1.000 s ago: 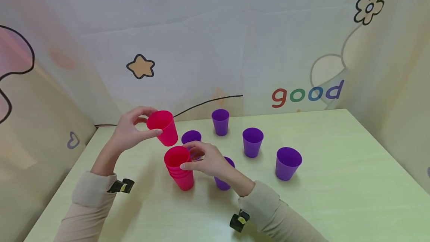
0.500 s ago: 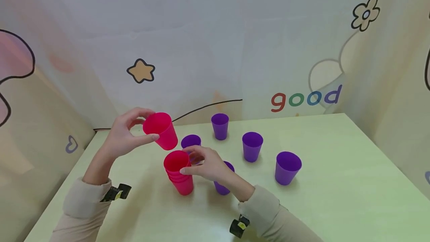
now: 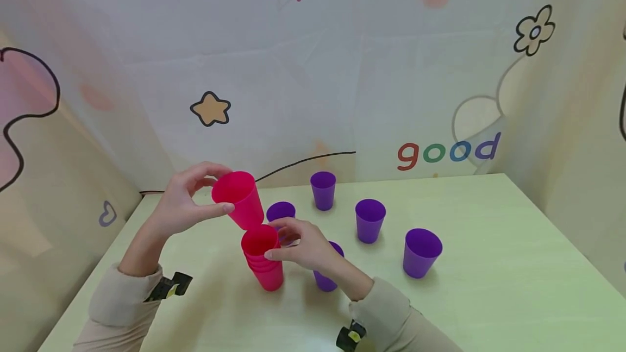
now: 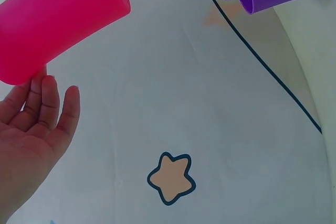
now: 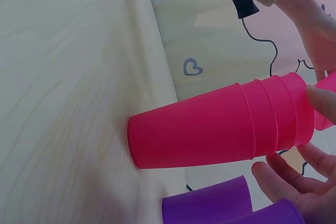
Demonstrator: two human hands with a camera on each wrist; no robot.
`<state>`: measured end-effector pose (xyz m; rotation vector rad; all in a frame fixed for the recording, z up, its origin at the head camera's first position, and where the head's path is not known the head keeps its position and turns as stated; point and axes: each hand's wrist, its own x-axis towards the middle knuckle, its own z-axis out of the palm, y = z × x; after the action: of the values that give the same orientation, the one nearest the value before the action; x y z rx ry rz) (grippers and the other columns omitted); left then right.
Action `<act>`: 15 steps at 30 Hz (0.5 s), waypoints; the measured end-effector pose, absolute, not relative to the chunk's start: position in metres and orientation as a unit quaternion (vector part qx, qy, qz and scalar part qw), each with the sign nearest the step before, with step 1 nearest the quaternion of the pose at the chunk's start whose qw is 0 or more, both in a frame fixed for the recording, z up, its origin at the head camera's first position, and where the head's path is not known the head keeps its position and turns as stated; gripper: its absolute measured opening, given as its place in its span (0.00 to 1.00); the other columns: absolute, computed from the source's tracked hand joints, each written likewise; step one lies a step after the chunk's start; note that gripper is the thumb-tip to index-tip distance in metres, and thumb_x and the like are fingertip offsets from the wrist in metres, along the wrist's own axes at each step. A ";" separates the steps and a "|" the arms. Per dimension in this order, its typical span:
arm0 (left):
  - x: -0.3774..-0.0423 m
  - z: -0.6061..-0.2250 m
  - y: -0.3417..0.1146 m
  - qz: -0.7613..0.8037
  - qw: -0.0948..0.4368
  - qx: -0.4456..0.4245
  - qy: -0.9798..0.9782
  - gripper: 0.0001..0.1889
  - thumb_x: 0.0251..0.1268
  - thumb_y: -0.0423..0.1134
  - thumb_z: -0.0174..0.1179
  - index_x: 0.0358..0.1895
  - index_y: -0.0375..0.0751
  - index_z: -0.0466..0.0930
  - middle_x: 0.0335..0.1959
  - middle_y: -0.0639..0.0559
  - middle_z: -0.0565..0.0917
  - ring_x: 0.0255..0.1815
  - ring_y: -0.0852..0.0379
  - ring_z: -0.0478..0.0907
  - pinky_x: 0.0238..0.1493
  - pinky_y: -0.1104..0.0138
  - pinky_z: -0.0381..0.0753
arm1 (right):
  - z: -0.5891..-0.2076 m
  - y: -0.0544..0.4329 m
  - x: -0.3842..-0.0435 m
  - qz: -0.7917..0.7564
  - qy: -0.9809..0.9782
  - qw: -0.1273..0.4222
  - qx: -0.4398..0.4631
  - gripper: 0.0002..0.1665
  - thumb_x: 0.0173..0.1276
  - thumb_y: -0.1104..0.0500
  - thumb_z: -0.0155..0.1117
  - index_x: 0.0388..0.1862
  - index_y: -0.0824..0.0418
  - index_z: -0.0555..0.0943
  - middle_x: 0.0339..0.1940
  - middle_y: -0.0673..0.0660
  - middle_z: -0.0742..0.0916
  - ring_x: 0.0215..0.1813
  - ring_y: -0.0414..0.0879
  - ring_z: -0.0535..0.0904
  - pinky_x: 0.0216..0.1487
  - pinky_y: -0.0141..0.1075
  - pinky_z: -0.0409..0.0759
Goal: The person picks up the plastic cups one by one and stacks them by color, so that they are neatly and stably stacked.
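My left hand [image 3: 188, 200] grips a single pinkish-red cup [image 3: 244, 200] between thumb and fingers, slightly tilted. In the left wrist view this cup [image 4: 63, 19] shows its side and base. Its base end is just over the mouth of a stack of several nested red cups [image 3: 266, 273]; whether they touch cannot be told. The stack stands on the table. My right hand [image 3: 305, 243] holds the stack near its rim, thumb in front and fingers behind. In the right wrist view, the stack [image 5: 210, 124] shows several rims close together near my right fingertips [image 5: 323, 100].
Several purple cups stand upright and apart: one at the back [image 3: 323, 192], two to the right [image 3: 370, 221] [image 3: 421, 254], one behind the stack [image 3: 281, 211], and one partly hidden by my right forearm [image 3: 325, 281]. A printed cloth backdrop [image 3: 313, 80] rises behind the table [image 3: 489, 287].
The head view has tilted up a little, so everything sits lower in it. The cup in my left hand has come slightly down toward the stack. My right hand stays on the stack.
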<state>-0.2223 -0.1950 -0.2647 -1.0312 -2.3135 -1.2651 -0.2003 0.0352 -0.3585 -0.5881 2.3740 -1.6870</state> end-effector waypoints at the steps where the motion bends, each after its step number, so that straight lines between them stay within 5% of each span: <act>1: -0.222 -0.265 -0.195 -0.442 0.151 -0.360 -0.808 0.26 0.40 0.23 0.68 0.49 0.34 0.75 0.42 0.50 0.78 0.44 0.57 0.74 0.44 0.71 0.74 | -0.358 0.035 -0.200 -0.566 0.796 0.085 -0.198 0.29 0.53 0.56 0.71 0.55 0.56 0.75 0.40 0.51 0.81 0.43 0.46 0.77 0.41 0.37 0.77; 15: -0.218 -0.271 -0.191 -0.444 0.111 -0.352 -0.816 0.24 0.43 0.26 0.67 0.49 0.36 0.75 0.43 0.51 0.78 0.44 0.56 0.74 0.44 0.68 0.75 | -0.357 0.036 -0.199 -0.558 0.801 0.084 -0.200 0.31 0.53 0.56 0.70 0.57 0.57 0.74 0.42 0.51 0.81 0.44 0.47 0.77 0.42 0.37 0.77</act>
<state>-0.2177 -0.1913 -0.2712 -1.0340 -2.3973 -1.3038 -0.1994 0.0355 -0.3572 -0.5972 2.3897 -1.6654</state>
